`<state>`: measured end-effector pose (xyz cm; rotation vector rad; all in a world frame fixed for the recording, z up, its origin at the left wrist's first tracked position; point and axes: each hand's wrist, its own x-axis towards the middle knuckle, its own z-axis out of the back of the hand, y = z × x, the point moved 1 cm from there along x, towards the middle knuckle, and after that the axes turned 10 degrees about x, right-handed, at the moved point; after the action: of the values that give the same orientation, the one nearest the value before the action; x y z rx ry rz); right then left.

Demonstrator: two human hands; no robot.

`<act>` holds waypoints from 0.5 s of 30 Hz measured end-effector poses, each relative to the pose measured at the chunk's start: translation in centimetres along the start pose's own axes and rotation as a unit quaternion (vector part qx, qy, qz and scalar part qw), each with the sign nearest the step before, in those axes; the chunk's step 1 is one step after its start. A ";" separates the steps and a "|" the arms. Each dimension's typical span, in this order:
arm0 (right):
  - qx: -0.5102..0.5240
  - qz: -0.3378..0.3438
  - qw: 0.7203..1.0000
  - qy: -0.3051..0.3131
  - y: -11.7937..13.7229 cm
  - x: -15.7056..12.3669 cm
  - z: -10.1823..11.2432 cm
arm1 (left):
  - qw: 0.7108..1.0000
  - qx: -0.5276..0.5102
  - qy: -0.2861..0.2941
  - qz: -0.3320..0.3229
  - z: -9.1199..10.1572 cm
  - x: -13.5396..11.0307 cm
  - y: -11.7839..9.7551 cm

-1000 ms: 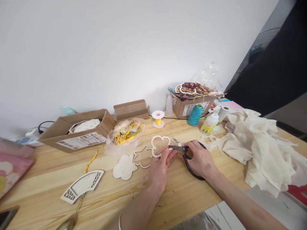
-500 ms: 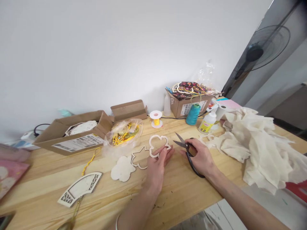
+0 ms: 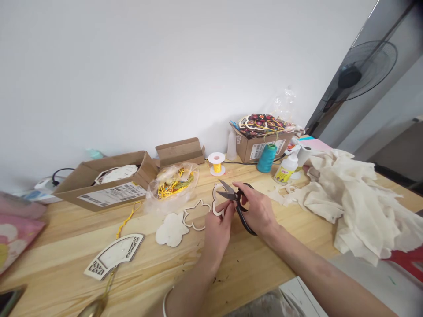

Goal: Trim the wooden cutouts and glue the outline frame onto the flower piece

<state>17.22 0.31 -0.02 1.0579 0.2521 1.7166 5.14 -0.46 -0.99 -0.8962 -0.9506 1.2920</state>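
My left hand [image 3: 218,226] is closed on a pale, flower-shaped wooden frame [image 3: 215,203], gripping its lower edge above the table. In my right hand [image 3: 259,209] is a pair of black-handled scissors [image 3: 231,194], blades parted and pointing left. The blades overlap the right part of the frame from this view; whether they touch it I cannot tell. Left of my left hand, a thin wooden outline with a pointed top [image 3: 185,215] lies flat beside a solid, cloud-like pale piece [image 3: 172,230].
A fan-shaped ornament [image 3: 114,255] with yellow cord lies at left. Behind stand an open cardboard box [image 3: 109,196], a bag of cords [image 3: 172,187], a yellow thread spool [image 3: 217,165], teal thread [image 3: 267,158] and a glue bottle [image 3: 286,169]. Crumpled cream fabric [image 3: 353,198] covers the right side.
My right hand has moved left with the scissors, bringing the blades over the flower-shaped frame. My left hand has turned the frame so it appears narrower. The view has shifted slightly.
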 end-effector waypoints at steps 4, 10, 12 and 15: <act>-0.046 0.038 0.998 0.015 0.2 0.0 0.3 | 0.999 0.021 0.019 -0.025 0.1 0.1 -0.3; -0.012 0.000 0.997 -0.081 -1.2 0.7 2.0 | 0.983 -0.147 0.037 0.101 -0.5 0.1 0.0; 0.012 -0.034 0.991 -0.129 -2.1 0.9 2.8 | 0.965 -0.216 0.033 0.143 -0.7 0.0 0.2; 0.112 -0.082 0.981 -0.137 -2.7 0.9 2.9 | 0.944 -0.292 0.042 0.149 -0.8 0.0 0.4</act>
<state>21.18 1.29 0.46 1.3846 0.3509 1.3984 5.75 -0.48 -1.62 -1.5923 -1.1884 1.2222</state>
